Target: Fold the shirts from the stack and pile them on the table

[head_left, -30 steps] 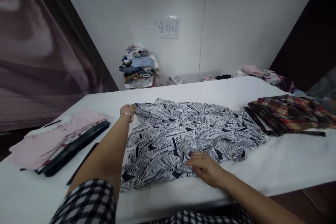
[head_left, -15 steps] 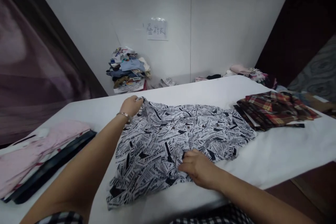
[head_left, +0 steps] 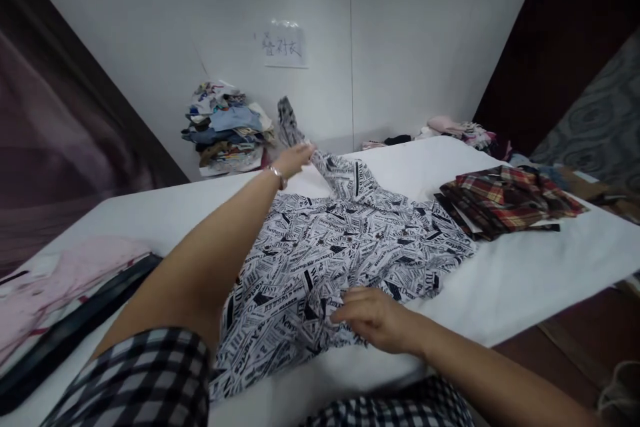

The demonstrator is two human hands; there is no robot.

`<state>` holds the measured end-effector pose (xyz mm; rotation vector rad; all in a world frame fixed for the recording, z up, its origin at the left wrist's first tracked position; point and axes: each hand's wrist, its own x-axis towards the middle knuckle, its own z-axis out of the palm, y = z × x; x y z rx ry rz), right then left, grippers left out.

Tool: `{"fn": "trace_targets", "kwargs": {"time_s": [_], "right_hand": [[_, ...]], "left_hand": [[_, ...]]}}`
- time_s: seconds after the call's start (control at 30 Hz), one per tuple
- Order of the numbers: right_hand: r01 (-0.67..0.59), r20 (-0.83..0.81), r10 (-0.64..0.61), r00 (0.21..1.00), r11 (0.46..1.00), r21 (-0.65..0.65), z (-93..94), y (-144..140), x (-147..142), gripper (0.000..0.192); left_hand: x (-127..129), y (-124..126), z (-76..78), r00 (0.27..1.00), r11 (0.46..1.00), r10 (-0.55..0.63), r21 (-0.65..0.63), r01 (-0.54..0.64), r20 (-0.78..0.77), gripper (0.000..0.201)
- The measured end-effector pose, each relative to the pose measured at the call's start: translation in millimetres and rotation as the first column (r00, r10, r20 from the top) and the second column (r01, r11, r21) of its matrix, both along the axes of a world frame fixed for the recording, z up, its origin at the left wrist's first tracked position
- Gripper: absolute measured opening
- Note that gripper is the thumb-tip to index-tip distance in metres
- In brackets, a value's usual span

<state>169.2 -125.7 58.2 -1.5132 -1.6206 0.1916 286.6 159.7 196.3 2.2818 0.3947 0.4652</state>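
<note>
Watching remotely: left hand (head_left: 295,160) is reaching far out across the worktop (head_left: 525,267), its fingers (head_left: 306,149) pinching the far corner of the black-and-white print garment (head_left: 340,240) and lifting it clear of the surface, so that a strip of cloth is flipping upward just beyond the fingertips. A half second back that same corner was lying flat on the worktop with the hand gripping it low; now the fabric beneath the hand is rising in a ridge and a bare patch of white surface is showing under it. I am reading this as the far edge being raised, with the near part of the cloth staying spread out. Right hand (head_left: 373,317) is resting on the near hem, fingers (head_left: 350,299) curled and pressing or nipping a fold there; I cannot tell for sure whether they are closed on cloth or only pinning it. It is sitting much where it was a second ago, acting as the anchor. The garment is lying between the two hands, mid-worktop. To the right of the right fingers, well apart, a folded plaid stack (head_left: 505,197) is sitting. Left of the left arm, a pink folded pile (head_left: 60,280) is lying with a dark board (head_left: 75,330) beside it. Beyond the left fingers, a heap of mixed clothes (head_left: 227,130) is leaning against the wall (head_left: 400,27).
</note>
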Motion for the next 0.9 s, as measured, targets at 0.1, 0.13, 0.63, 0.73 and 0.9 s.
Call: {"fn": "trace_targets", "kwargs": {"time_s": [0.1,0.13,0.63,0.73,0.9], "right_hand": [[0.07,-0.262,-0.056,0.963,0.997,0.044,3.7,-17,-2,0.025],[0.113,-0.357,-0.084,0.93,0.992,0.06,6.4,-23,-3,0.022],[0.337,-0.497,-0.235,0.835,0.933,0.125,29.6,-46,-40,0.029],[0.39,-0.464,-0.302,0.833,0.915,0.105,22.0,-77,-32,0.05],[0.431,-0.296,-0.441,0.847,0.896,-0.102,-2.2,-130,-32,0.071]], "left_hand": [[-53,-27,-50.2,0.942,0.965,-0.256,-0.108,0.237,-0.219,0.041],[-76,-36,-64.8,0.905,0.941,-0.335,-0.132,0.311,-0.261,0.042],[-242,-181,-125.7,0.947,0.837,-0.322,-0.47,0.282,-0.004,0.033],[-240,-196,-113.1,0.946,0.807,-0.323,-0.527,0.267,-0.015,0.016],[-240,-218,-90.1,0.851,0.673,-0.524,-0.592,0.443,0.04,0.018]]}}
